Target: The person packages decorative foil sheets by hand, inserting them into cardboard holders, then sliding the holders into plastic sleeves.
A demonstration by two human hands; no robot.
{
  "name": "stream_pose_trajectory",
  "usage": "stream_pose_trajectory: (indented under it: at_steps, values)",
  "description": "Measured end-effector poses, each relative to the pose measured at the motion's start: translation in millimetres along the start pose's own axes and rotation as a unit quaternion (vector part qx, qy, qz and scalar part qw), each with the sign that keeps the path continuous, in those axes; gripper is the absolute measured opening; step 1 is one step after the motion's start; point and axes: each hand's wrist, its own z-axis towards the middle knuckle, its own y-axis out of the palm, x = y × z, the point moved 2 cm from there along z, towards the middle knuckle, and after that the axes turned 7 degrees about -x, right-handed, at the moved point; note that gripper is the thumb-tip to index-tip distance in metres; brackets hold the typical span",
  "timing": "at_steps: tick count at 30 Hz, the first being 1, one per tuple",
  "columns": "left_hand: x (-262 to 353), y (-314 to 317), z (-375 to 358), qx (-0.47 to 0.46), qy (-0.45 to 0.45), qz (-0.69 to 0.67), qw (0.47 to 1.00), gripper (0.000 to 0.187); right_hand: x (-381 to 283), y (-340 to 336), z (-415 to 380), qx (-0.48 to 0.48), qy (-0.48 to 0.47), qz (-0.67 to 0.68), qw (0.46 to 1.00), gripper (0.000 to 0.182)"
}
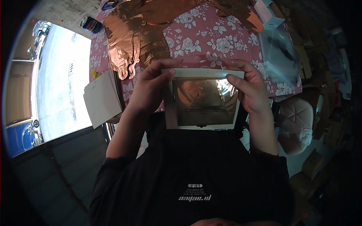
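Note:
A pale rectangular card (169, 109) is held near my body at the table's front edge. On it lies a folded sheet of shiny copper-coloured foil (205, 115), bright with reflections at its upper right. My left hand (154, 83) grips the card's upper left corner, thumb on top and fingers behind. At the upper right corner my right hand (250, 84) pinches the card, its thumb resting over the foil's edge. The undersides of both hands' grips are hidden.
Large copper foil pieces (151, 41) spread over the flowered tablecloth (222, 43). A stack of pale cards (102, 100) juts from the left edge, below a blue can (91, 25). Clear plastic bags (281, 56) and a white box (268, 14) lie right. A cushioned stool (296, 124) stands beside the table.

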Motion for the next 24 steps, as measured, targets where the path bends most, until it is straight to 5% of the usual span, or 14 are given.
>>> stream_pose_trajectory:
  at_steps: [24]
  values:
    - [-8,-34,-3,-0.113,0.069,0.057,0.99,0.021,-5,-25,-8,-0.066,0.032,-0.178,0.981,0.012]
